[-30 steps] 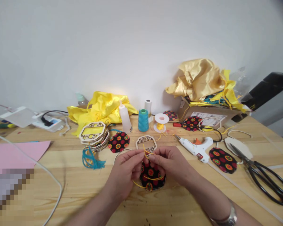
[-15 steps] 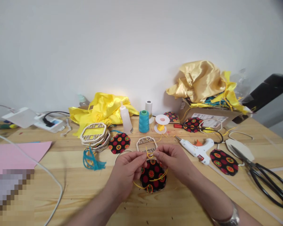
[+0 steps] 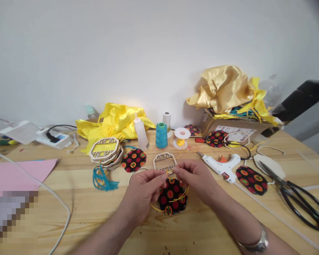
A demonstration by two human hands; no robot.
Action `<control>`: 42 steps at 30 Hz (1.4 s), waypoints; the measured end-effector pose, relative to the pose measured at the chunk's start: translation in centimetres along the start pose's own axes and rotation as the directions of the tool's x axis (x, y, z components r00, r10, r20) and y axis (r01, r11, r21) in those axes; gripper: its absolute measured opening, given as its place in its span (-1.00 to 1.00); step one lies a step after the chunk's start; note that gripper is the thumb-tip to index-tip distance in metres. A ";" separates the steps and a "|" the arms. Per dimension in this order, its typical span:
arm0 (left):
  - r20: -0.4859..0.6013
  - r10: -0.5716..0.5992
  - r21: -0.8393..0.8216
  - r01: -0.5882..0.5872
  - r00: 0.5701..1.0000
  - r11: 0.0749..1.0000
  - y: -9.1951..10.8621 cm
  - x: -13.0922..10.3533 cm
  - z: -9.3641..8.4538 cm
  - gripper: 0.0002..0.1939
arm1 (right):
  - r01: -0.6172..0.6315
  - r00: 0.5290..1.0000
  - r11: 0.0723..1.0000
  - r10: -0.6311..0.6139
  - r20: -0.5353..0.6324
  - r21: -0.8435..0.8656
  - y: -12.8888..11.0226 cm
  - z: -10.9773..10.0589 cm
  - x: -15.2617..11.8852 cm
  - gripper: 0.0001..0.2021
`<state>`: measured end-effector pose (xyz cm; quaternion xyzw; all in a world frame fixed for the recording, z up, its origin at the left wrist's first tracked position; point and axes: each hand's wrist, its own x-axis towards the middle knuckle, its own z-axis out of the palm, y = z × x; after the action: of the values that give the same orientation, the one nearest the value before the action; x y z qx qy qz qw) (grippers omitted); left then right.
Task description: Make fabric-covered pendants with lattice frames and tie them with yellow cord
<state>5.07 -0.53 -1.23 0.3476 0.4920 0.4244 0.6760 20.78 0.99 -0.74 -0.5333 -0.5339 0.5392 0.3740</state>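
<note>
My left hand [image 3: 148,186] and my right hand [image 3: 192,177] meet near the middle of the table, each pinching a yellow cord [image 3: 171,177] between thumb and forefinger. A small loop of the cord shows between the fingertips. Just behind them is a wooden lattice frame [image 3: 156,163], close to the fingers. Below the hands lies a black round fabric piece [image 3: 172,196] with red and orange flowers; loose cord ends cross it. Both palms are hidden.
A stack of lattice frames [image 3: 104,150] with a blue tassel [image 3: 103,179] is at left. A teal thread cone [image 3: 161,136] and white spool [image 3: 182,134] stand behind. On the right lie a glue gun [image 3: 223,166], black-handled scissors [image 3: 295,198] and a full box [image 3: 228,129].
The whole view has shifted slightly. My hands stay together at the cord, and the small loop between the fingertips has changed shape a little.
</note>
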 end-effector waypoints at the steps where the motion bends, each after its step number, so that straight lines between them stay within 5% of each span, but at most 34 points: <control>1: 0.000 0.004 0.010 -0.004 1.000 1.000 0.0 0.0 0.0 -0.81 | 0.003 1.000 1.000 -0.003 -0.001 -0.003 0.0 0.0 0.0 -0.80; 6: -0.004 0.035 0.064 -0.035 0.999 0.997 0.0 0.1 -0.1 -0.81 | 0.070 0.997 0.993 -0.072 -0.017 -0.092 0.0 -0.1 -0.3 -0.79; 11: -0.010 0.047 0.040 -0.047 0.999 0.998 0.1 0.3 -0.3 -0.78 | 0.342 0.894 0.820 -0.435 -0.110 -0.459 0.0 0.3 -1.4 -0.84; 18: -0.060 -0.056 -0.173 0.045 0.997 0.984 0.0 0.2 0.0 -0.80 | 0.537 0.729 0.312 -0.639 0.245 -0.784 0.9 2.4 -3.3 -0.79; 25: -0.083 -0.105 -0.196 0.087 0.991 0.977 0.0 0.0 0.0 -0.80 | 0.697 0.610 0.112 -0.612 0.503 -0.709 1.6 3.0 -3.6 -0.89; 28: -0.078 -0.102 -0.223 0.082 0.992 0.971 0.3 0.0 0.0 -0.81 | 0.720 0.625 0.282 -0.660 0.416 -0.635 0.6 2.3 -3.5 -0.89; 32: -0.071 -0.071 -0.185 0.056 0.995 0.981 0.4 -0.1 0.2 -0.81 | 0.486 0.831 0.751 -0.555 -0.029 -0.447 0.0 1.5 -2.6 -0.89; 34: -0.057 -0.069 -0.151 0.060 0.996 0.987 0.3 -0.2 0.3 -0.81 | 0.349 0.919 0.905 -0.382 -0.103 -0.242 0.3 1.4 -2.0 -0.92; 38: -0.023 -0.075 -0.078 0.073 0.997 0.994 -0.1 -0.4 0.4 -0.81 | 0.136 0.991 0.988 -0.137 0.007 0.067 0.7 1.8 -1.5 -0.91; 42: 0.010 -0.078 -0.029 0.078 0.997 0.997 -0.4 -0.6 0.6 -0.80 | 0.065 0.998 0.995 -0.067 0.021 0.080 0.6 1.9 -1.5 -0.89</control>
<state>5.67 -1.24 -1.26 0.3200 0.4960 0.4033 0.6993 19.25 -0.94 -1.29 -0.4935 -0.5338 0.5537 0.4061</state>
